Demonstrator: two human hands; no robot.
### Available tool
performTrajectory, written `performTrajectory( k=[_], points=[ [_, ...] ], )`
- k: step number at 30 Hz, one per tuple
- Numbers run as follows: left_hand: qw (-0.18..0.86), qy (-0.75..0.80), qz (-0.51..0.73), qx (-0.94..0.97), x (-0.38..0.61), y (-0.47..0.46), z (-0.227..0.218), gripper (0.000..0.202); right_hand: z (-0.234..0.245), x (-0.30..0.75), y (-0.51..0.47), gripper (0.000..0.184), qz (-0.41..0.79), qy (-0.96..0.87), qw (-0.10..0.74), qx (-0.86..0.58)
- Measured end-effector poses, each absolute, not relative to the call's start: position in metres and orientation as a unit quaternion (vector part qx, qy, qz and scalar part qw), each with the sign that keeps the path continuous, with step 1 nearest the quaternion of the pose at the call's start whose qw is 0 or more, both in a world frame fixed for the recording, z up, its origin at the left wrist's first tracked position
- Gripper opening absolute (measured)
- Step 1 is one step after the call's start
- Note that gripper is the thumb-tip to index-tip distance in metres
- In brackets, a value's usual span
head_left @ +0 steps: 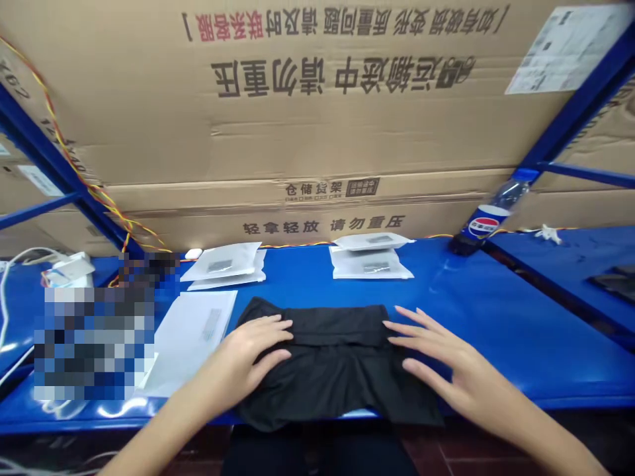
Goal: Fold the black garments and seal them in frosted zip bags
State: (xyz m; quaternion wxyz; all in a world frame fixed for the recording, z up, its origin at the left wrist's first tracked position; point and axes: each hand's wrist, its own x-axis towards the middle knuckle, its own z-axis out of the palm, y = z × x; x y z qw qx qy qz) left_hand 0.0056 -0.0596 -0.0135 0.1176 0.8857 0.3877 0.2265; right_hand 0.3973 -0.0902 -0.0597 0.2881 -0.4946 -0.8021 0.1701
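Note:
A black folded garment (pixel 327 363) lies on the blue table (pixel 496 317), its lower part hanging over the front edge. My left hand (pixel 253 350) rests flat on the garment's left side with its fingers stretched out. My right hand (pixel 441 357) lies open on the right side, fingers spread and pointing left. Neither hand grips the cloth. A white flat bag (pixel 191 337) lies just left of the garment, beside my left hand.
Two stacks of white packed bags (pixel 225 264) (pixel 370 256) lie at the back of the table. Large cardboard boxes (pixel 317 119) stand behind them. A plastic bottle (pixel 489 218) leans at the back right by a blue rack post. Cables and a white device (pixel 69 268) sit at the left.

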Motion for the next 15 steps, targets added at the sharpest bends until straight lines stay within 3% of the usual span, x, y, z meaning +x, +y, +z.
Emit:
performTrajectory(
  k=[2, 4, 7, 9, 12, 13, 15],
  points=[
    [0.078, 0.382, 0.231, 0.891, -0.003, -0.088, -0.022, 0.036, -0.067, 0.400, -0.110, 0.059, 0.142, -0.806, 0.274, -0.504],
    [0.039, 0.359, 0.215, 0.907, -0.014, -0.114, -0.030, 0.054, -0.072, 0.404, -0.126, 0.067, 0.142, -0.819, 0.257, -0.493],
    [0.003, 0.348, 0.214, 0.913, -0.031, -0.142, -0.042, 0.060, -0.075, 0.408, -0.139, 0.032, 0.178, -0.816, 0.285, -0.470],
    [0.019, 0.352, 0.249, 0.902, -0.036, -0.145, -0.043, 0.053, -0.073, 0.410, -0.136, 0.022, 0.213, -0.779, 0.331, -0.488],
    [0.079, 0.428, 0.342, 0.833, -0.028, -0.123, -0.033, 0.019, -0.069, 0.407, -0.118, 0.038, 0.259, -0.681, 0.402, -0.555],
    [0.102, 0.473, 0.367, 0.795, -0.022, -0.110, -0.029, 0.015, -0.068, 0.405, -0.108, 0.043, 0.270, -0.646, 0.424, -0.575],
    [0.125, 0.559, 0.408, 0.711, -0.011, -0.079, -0.021, 0.027, -0.068, 0.397, -0.087, 0.050, 0.295, -0.596, 0.448, -0.597]
  ],
)
